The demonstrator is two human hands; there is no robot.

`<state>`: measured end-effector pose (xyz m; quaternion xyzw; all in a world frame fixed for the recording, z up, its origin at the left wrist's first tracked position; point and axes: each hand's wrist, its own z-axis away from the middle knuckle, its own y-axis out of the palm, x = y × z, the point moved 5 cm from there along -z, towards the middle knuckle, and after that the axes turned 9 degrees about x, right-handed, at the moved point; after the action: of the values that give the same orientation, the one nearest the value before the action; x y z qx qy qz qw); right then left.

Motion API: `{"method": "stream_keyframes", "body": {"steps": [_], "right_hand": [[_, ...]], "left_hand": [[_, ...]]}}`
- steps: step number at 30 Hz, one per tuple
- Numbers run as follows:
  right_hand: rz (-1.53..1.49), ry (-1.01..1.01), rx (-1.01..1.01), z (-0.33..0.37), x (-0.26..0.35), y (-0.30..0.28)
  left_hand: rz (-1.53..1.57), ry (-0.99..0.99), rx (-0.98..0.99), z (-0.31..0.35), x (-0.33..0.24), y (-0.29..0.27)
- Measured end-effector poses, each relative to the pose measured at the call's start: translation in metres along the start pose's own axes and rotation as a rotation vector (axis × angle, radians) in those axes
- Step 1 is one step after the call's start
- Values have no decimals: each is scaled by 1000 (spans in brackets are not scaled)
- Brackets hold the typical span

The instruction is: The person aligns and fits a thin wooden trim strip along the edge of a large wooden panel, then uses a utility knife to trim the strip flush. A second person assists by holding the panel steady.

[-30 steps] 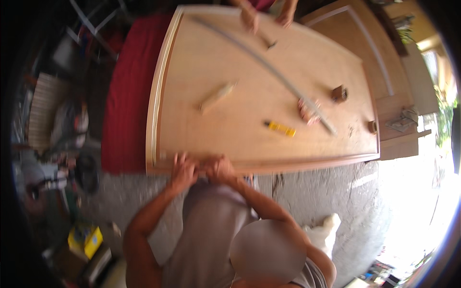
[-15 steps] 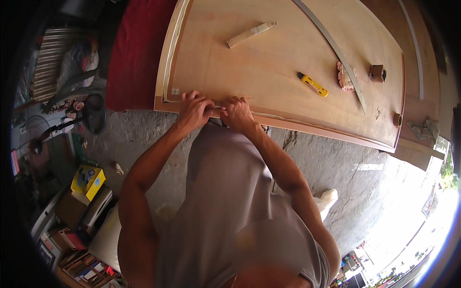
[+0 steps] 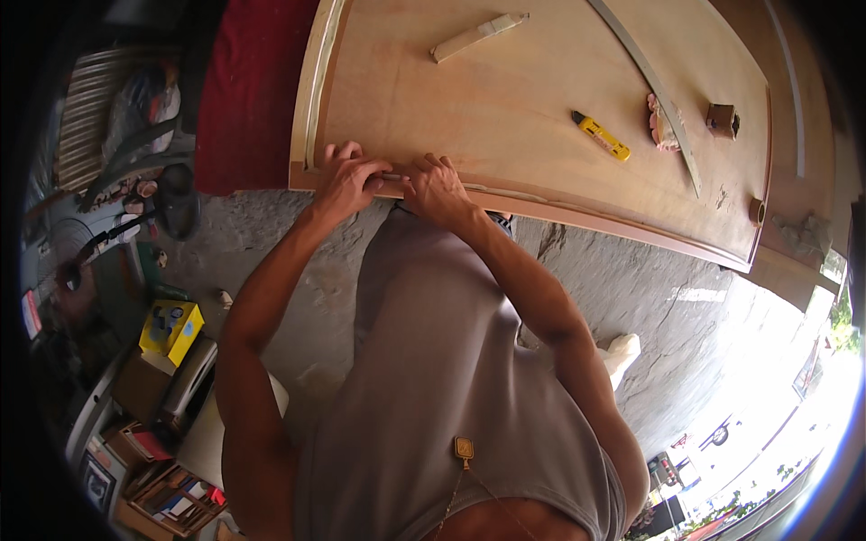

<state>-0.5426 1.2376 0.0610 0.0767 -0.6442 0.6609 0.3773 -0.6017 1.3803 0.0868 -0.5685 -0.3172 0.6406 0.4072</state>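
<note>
A wide wooden panel (image 3: 514, 108) with a raised border lies in front of me. At its near edge, toward the left corner, my left hand (image 3: 348, 182) has its fingers curled over the border. Close on its right, my right hand (image 3: 437, 191) bends its fingers down on the same border. A thin greyish strip (image 3: 393, 177) spans the small gap between them, pinched at both ends; its full length is hidden by the fingers. Farther right along this border runs a pale line (image 3: 519, 195). Neither palm shows.
On the panel are a yellow utility knife (image 3: 601, 136), a long metal strip (image 3: 651, 77) across a pinkish bundle (image 3: 661, 124), a tape-wrapped stick (image 3: 478, 38), a brown block-like piece (image 3: 722, 121) and a small brown ring (image 3: 756, 212). Red cloth (image 3: 242, 90) hangs left; a yellow box (image 3: 171, 329) stands lower left.
The whole view has shifted a little, so the panel and its objects sit slightly higher and farther right. Both hands keep their place at the near border, with the strip between them showing more clearly.
</note>
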Motion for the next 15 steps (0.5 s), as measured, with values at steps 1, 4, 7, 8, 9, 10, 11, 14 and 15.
{"method": "stream_keyframes", "body": {"steps": [1, 4, 7, 8, 9, 10, 11, 14, 15], "right_hand": [[-1, 0, -5, 0, 1, 1], [10, -8, -17, -1, 1, 0], [47, 5, -19, -4, 1, 2], [60, 26, -8, -4, 4, 5], [73, 47, 5, -2, 6, 7], [30, 39, -36, -1, 11, 6], [-9, 27, -80, -2, 17, 0], [-25, 5, -67, -8, 25, 5], [-15, 1, -40, -12, 25, 9]], "left_hand": [[-6, 4, -1, 2, 3, -2], [-34, 16, 11, 4, 8, -4], [-69, 40, 57, 2, 7, -5], [-71, 46, 68, 4, 6, -5], [-71, 52, 79, 7, 6, -5], [-57, 58, 79, 9, 6, -6], [-45, 64, 73, 9, 8, -8], [-44, 42, 75, 13, 12, -7], [-50, 30, 79, 15, 13, -7]]}}
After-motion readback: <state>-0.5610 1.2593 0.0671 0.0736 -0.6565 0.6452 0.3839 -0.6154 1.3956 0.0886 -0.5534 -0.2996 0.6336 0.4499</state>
